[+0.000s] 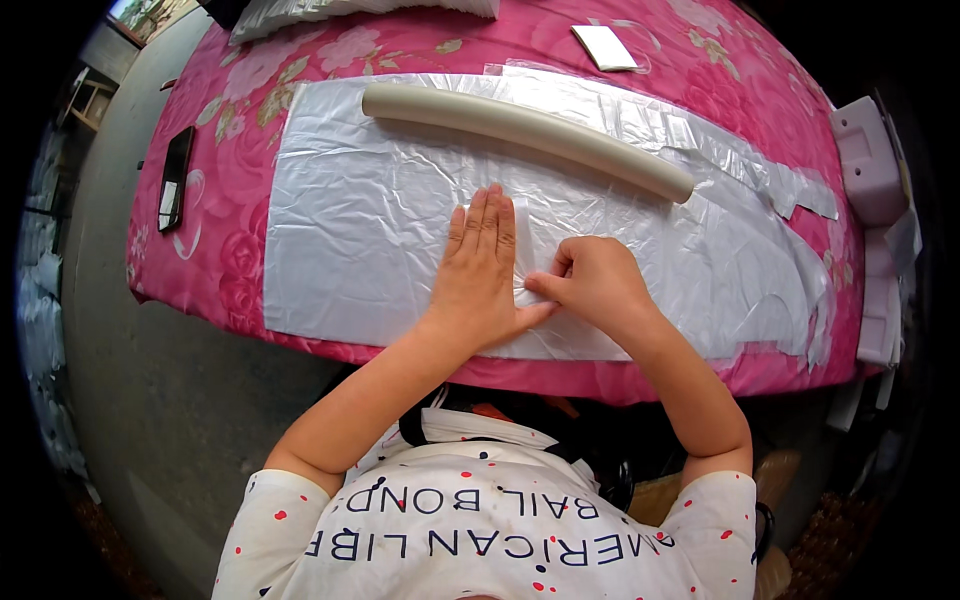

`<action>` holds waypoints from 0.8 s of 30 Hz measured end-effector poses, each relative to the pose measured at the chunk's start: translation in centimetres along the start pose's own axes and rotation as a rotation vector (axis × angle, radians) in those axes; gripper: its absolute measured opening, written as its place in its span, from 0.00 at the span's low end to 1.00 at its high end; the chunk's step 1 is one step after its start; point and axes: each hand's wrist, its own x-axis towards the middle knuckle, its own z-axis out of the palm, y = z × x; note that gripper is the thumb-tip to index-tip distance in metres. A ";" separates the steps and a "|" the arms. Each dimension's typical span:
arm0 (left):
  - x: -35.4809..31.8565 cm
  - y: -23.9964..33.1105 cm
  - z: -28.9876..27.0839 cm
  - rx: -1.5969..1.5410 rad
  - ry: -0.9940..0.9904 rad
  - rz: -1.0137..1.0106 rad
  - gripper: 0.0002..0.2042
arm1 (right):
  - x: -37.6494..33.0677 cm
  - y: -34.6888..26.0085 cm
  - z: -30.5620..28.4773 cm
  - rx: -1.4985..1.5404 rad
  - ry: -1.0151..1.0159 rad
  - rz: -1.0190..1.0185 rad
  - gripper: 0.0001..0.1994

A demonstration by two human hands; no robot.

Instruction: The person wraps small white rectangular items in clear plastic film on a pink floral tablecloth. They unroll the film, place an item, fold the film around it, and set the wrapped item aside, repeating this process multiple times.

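A wide sheet of thin, whitish plastic film lies spread over the table, wrinkled in the middle and ragged at its right end. My left hand rests flat on the film, fingers stretched away from me and thumb out to the right. Just right of it, my right hand is closed, thumb and forefinger pinching a gathered bit of the film close to the left thumb. Beyond both hands a long beige tube lies across the film, slanting nearer to me at its right end.
A pink flowered cloth covers the table. On it lie a black phone at the left and a small white pad at the far right. A stack of white sheets sits at the far edge. Pale plastic stools stand at the right.
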 end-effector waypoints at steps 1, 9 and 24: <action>0.1 0.1 -0.1 0.000 0.005 0.003 0.57 | -0.4 0.3 -0.3 -0.024 0.001 0.015 0.14; -3.8 0.8 -3.7 -0.005 -0.334 0.274 0.50 | -4.9 3.0 0.2 0.307 0.018 -0.017 0.09; -8.4 1.5 -8.9 -0.968 -0.045 0.231 0.22 | -6.5 -0.7 2.9 0.692 -0.038 -0.679 0.16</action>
